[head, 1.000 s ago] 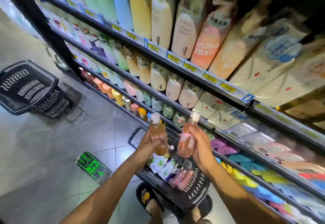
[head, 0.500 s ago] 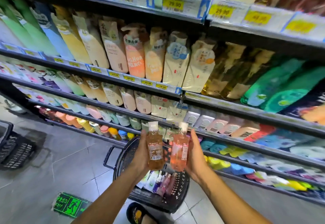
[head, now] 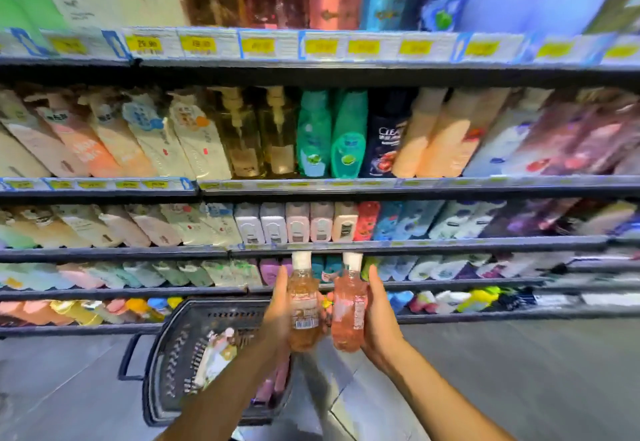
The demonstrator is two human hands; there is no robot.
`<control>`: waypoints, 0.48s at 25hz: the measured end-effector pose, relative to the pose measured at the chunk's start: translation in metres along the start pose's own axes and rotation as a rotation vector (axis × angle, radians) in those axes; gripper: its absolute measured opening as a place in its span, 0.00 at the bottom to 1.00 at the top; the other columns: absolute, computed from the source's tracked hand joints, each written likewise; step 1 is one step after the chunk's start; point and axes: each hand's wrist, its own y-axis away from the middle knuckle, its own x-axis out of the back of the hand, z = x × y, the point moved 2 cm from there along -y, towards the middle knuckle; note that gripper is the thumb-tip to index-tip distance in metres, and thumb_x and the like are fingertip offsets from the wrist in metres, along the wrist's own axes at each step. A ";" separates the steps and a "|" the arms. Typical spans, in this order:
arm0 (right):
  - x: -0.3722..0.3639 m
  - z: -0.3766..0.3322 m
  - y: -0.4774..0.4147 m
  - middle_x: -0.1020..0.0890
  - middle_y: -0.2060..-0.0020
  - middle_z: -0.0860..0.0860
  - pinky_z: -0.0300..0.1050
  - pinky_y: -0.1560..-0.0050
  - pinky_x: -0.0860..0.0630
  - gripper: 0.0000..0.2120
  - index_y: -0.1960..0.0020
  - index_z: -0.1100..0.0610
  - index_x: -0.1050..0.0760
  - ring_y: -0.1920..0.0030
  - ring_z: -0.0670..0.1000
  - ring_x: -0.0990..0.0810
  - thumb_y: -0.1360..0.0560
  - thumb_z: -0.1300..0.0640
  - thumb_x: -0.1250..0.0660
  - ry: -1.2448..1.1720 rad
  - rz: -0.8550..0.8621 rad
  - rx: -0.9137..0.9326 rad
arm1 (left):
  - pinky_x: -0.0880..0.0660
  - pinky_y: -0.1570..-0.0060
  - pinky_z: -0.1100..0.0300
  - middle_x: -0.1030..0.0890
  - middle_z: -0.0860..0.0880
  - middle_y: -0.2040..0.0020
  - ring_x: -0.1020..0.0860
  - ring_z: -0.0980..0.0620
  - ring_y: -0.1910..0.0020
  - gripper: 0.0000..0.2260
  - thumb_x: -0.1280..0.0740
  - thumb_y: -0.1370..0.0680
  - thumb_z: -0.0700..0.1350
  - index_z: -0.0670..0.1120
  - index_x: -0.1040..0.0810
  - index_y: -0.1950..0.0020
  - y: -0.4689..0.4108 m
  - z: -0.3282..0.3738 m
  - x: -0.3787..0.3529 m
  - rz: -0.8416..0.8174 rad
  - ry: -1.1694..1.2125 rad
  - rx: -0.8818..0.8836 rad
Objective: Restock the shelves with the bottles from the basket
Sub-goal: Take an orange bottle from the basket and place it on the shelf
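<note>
My left hand [head: 278,316] grips an orange bottle [head: 304,305] with a white cap, held upright. Beside it my right hand [head: 379,319] grips a pink bottle [head: 349,309] with a white cap, also upright. The two bottles nearly touch, in front of the lower shelves [head: 346,246]. Below my left arm stands the black plastic basket [head: 180,347] on the floor, with several small bottles and packs still inside; my arm hides part of it.
The shelving fills the view with rows of shampoo and soap bottles and yellow price tags [head: 149,44]. Grey tiled floor [head: 519,371] lies to the right of the basket. The picture is blurred towards the edges.
The view has swung up and to the right along the shelves. Both hands still hold their bottles side by side, raised a little higher against the shelves. The second basket at left is out of view.
</note>
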 end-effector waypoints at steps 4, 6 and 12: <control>0.076 -0.036 0.039 0.22 0.64 0.62 0.49 0.63 0.27 0.39 0.57 0.61 0.21 0.67 0.58 0.24 0.23 0.27 0.51 -0.017 -0.019 0.043 | 0.26 0.74 0.60 0.21 0.41 0.71 0.23 0.45 0.77 0.40 0.50 0.23 0.73 0.41 0.17 0.67 -0.006 -0.047 -0.083 -0.081 -0.147 0.004; 0.115 -0.056 0.059 0.23 0.65 0.61 0.49 0.64 0.27 0.39 0.57 0.61 0.20 0.68 0.57 0.25 0.24 0.26 0.50 -0.049 -0.018 0.090 | 0.25 0.76 0.59 0.21 0.40 0.71 0.23 0.45 0.77 0.40 0.52 0.21 0.71 0.42 0.16 0.67 -0.009 -0.069 -0.124 -0.129 -0.219 -0.008; 0.210 -0.095 0.098 0.23 0.63 0.61 0.51 0.63 0.27 0.40 0.46 0.63 0.22 0.66 0.58 0.25 0.25 0.26 0.47 -0.128 0.089 0.230 | 0.23 0.74 0.58 0.20 0.39 0.67 0.22 0.45 0.76 0.39 0.51 0.22 0.71 0.41 0.16 0.61 -0.020 -0.117 -0.222 -0.271 -0.370 0.047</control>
